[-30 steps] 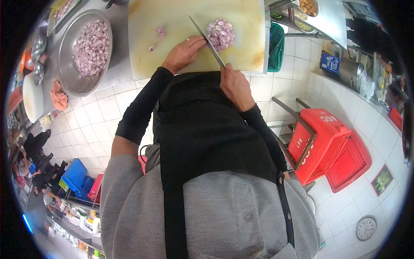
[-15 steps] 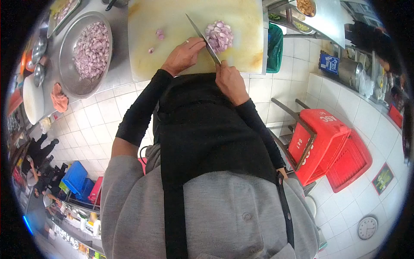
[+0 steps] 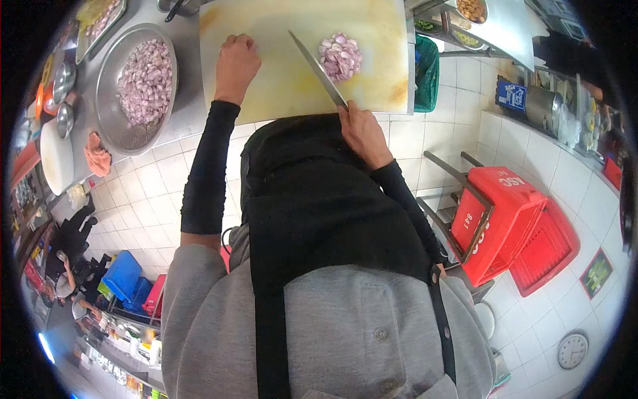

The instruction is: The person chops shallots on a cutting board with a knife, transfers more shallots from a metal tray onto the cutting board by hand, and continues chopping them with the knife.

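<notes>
My right hand (image 3: pixel 363 133) is wrapped round the handle of a knife (image 3: pixel 315 65), whose blade points up and left over the cutting board (image 3: pixel 286 86). Just right of the blade lies a pile of cut shallots (image 3: pixel 340 56). My left hand (image 3: pixel 237 64) is at the left part of the board with its fingers curled; what they hold, if anything, is hidden. The loose pieces on that side are out of sight. To the left, a perforated metal bowl (image 3: pixel 106 100) holds many more shallot pieces (image 3: pixel 145 83).
An orange cloth (image 3: pixel 98 154) and a white round board (image 3: pixel 56 157) lie by the counter's left edge. Right of the board hangs a green bag (image 3: pixel 427 74). Red crates (image 3: pixel 498 219) stand lower right. People (image 3: pixel 70 239) are in the far left background.
My left hand has left the knife blade and moved left across the board, over where the loose pieces lay. My right hand still grips the knife beside the pile.
</notes>
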`<action>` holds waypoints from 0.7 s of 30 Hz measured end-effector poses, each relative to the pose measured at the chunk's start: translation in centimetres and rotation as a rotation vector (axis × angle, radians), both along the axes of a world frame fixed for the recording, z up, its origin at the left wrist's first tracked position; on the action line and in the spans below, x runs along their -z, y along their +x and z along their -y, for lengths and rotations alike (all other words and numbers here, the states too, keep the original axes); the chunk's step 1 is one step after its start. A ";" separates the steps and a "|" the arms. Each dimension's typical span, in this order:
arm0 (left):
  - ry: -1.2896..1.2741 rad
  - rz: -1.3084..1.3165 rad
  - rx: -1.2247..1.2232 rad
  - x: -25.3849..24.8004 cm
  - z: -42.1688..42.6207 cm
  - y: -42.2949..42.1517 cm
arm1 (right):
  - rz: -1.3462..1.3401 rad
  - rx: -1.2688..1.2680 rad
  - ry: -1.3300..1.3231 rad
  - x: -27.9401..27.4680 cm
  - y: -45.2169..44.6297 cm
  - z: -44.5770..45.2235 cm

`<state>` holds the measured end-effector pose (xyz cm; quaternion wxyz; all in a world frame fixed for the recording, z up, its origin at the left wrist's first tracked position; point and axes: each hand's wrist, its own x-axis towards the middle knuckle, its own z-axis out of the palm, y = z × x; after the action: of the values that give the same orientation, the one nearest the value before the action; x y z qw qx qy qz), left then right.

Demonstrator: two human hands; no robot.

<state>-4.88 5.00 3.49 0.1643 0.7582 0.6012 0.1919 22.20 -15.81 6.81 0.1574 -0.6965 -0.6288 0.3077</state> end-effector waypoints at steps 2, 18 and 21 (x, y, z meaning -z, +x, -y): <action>0.059 0.007 0.109 0.8 -0.5 1.1 | -0.015 0.029 -0.018 -0.1 0.1 -0.3; -0.055 0.512 0.224 0.4 7.1 6.2 | 0.057 0.042 -0.063 -0.8 -0.6 -0.2; -0.168 0.562 0.204 -0.3 7.3 5.6 | 0.092 0.017 -0.080 -1.9 -0.9 -0.3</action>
<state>0.76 -2.30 3.81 0.4045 0.7155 0.4669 0.3262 21.32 -15.49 8.74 0.1029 -0.7211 -0.6164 0.2990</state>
